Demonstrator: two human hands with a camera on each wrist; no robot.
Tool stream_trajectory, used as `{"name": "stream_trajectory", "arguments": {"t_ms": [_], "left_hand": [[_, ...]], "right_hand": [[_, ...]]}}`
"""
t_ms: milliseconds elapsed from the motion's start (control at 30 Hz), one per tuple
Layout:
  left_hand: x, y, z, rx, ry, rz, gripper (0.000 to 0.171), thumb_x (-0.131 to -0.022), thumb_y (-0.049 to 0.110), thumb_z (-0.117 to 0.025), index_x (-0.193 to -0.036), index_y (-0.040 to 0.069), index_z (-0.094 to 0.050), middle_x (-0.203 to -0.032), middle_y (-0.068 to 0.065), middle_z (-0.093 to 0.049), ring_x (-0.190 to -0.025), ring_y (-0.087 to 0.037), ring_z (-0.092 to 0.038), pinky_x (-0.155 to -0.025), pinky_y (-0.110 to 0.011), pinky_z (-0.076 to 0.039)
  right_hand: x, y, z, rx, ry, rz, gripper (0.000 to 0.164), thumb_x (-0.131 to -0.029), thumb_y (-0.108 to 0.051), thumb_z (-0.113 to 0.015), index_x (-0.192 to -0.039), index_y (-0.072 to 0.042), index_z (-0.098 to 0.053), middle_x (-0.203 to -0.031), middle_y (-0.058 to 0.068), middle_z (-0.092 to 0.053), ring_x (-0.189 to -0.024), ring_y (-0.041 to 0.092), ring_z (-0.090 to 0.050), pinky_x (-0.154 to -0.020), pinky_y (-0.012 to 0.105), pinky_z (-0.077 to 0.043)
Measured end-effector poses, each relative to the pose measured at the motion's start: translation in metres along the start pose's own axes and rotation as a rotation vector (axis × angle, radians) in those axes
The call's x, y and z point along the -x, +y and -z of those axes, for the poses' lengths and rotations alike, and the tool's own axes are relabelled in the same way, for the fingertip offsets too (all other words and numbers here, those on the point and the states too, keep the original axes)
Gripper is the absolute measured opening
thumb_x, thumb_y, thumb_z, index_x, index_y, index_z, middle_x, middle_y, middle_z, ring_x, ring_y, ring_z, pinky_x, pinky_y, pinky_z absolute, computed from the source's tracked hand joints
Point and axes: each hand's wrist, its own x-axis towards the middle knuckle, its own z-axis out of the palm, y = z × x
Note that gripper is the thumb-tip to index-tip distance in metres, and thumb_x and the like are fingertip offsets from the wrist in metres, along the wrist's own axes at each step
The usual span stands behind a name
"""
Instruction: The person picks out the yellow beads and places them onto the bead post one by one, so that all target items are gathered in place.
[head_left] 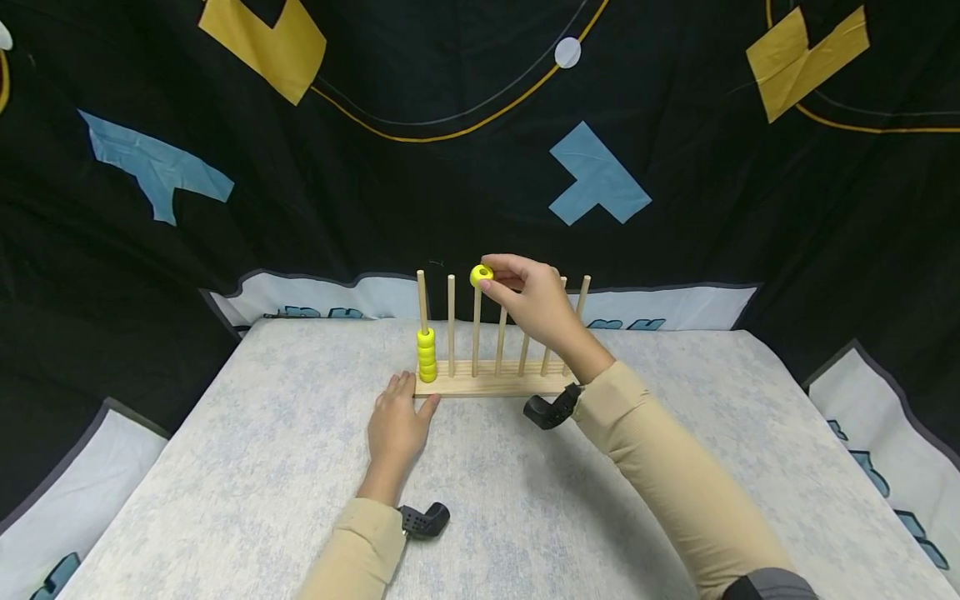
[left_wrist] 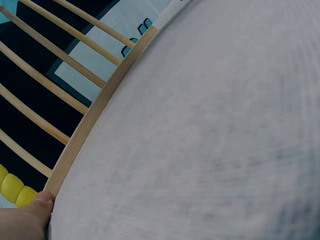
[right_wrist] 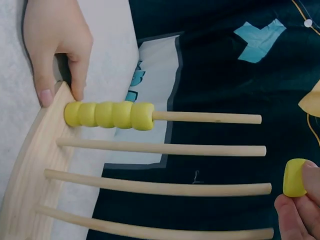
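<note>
A wooden peg rack (head_left: 495, 386) with several upright pegs stands on the table. Its leftmost peg carries a stack of several yellow beads (head_left: 427, 357); the second peg (head_left: 452, 325) is bare. My left hand (head_left: 396, 425) holds the left end of the base, thumb on one side and a finger on the other, as the right wrist view shows. Between thumb and fingertips my right hand (head_left: 538, 302) pinches a single yellow bead (right_wrist: 294, 178). That bead is at the tip of the third peg (right_wrist: 200, 189); whether it touches the tip I cannot tell. My right hand partly hides the right-hand pegs.
The rack sits near the far edge of a pale mottled table (head_left: 247, 467). Behind it hangs a black cloth (head_left: 420, 200) with blue and yellow patches. Each wrist wears a black camera mount, the left one (head_left: 426, 521) just above the table.
</note>
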Motion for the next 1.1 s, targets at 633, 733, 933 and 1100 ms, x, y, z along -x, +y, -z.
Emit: {"name": "stream_trajectory", "arguments": {"t_ms": [633,733,933,1100], "left_hand": [[-0.001,-0.002,-0.003,0.005,0.024,0.000,0.067,-0.096,0.044,-0.062,-0.146,0.002,-0.046,-0.153,-0.017,-0.045,-0.146,-0.036,-0.037,-0.117,-0.056,-0.035],[-0.001,-0.002,-0.002,0.008,0.025,0.000,0.067,-0.096,0.044,-0.063,-0.146,0.001,-0.047,-0.153,-0.017,-0.046,-0.146,-0.035,-0.038,-0.117,-0.055,-0.035],[0.000,-0.001,-0.001,0.006,0.026,-0.003,0.067,-0.096,0.043,-0.063,-0.146,0.001,-0.047,-0.152,-0.018,-0.046,-0.146,-0.035,-0.038,-0.118,-0.054,-0.034],[0.000,-0.001,-0.001,0.001,0.024,-0.003,0.067,-0.096,0.044,-0.063,-0.146,0.001,-0.046,-0.152,-0.018,-0.046,-0.146,-0.035,-0.037,-0.118,-0.054,-0.034]], "right_hand": [[-0.042,-0.031,-0.045,0.020,-0.089,-0.018,0.040,-0.095,-0.019,-0.067,-0.133,-0.008,-0.062,-0.126,0.006,-0.069,-0.111,0.015,-0.069,-0.092,0.020,-0.056],[-0.044,-0.034,-0.051,0.036,-0.107,-0.020,0.039,-0.095,-0.019,-0.067,-0.133,-0.009,-0.062,-0.126,0.005,-0.069,-0.111,0.015,-0.068,-0.092,0.020,-0.056],[-0.044,-0.033,-0.057,0.082,-0.121,-0.017,0.039,-0.096,-0.020,-0.067,-0.133,-0.010,-0.062,-0.127,0.005,-0.069,-0.113,0.015,-0.067,-0.094,0.021,-0.055],[-0.044,-0.032,-0.059,0.123,-0.128,-0.006,0.039,-0.096,-0.019,-0.066,-0.133,-0.009,-0.062,-0.130,0.006,-0.068,-0.117,0.017,-0.066,-0.096,0.022,-0.055]]}}
